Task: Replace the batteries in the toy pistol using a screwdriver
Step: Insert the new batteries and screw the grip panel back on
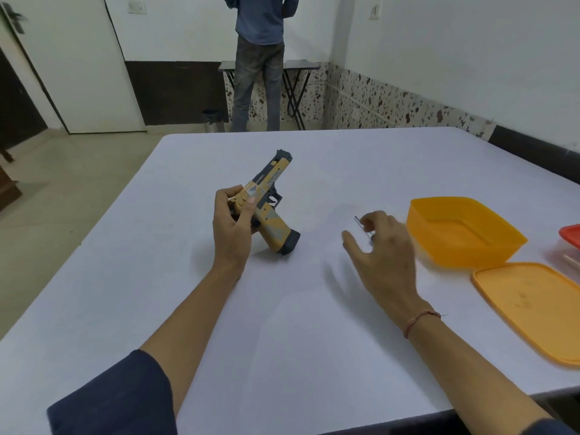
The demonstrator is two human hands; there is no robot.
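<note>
Nearest, on the white counter (282, 324), right of the toy pistol (270, 196) and closer in: one orange lid (527, 306), lying flat. Next out, right of the pistol and well apart from it: the right grip (381, 246), blurred, fingers drawn together and seemingly pinching one slim metal tool, taken to be the screwdriver (360, 222), shaft poking up and away past the fingertips. About level with it, the left grip (232, 227), closed around the rear of the pistol's top, thumb and fingers pressed on either side. Pistol propped on the butt of its handle, butt down on the counter and toward the right grip, long axis slanting up and away to the muzzle. Left grip already on the pistol, so the right one the mover: tool tip still to be carried leftward across bare counter to the pistol, probably to a screw on the handle, though no screw or battery cover discernible from here. Beyond and right of the right grip: one orange tub (417, 221), open, nothing visible inside. At the frame's right edge, one red-lidded box (571, 233), only partly seen. Count: one pistol, one screwdriver, one tub, one loose lid, one box, no batteries in sight. Far behind the pistol, past the counter's edge: one person (260, 58) standing with back turned at one folding table (301, 65).
</note>
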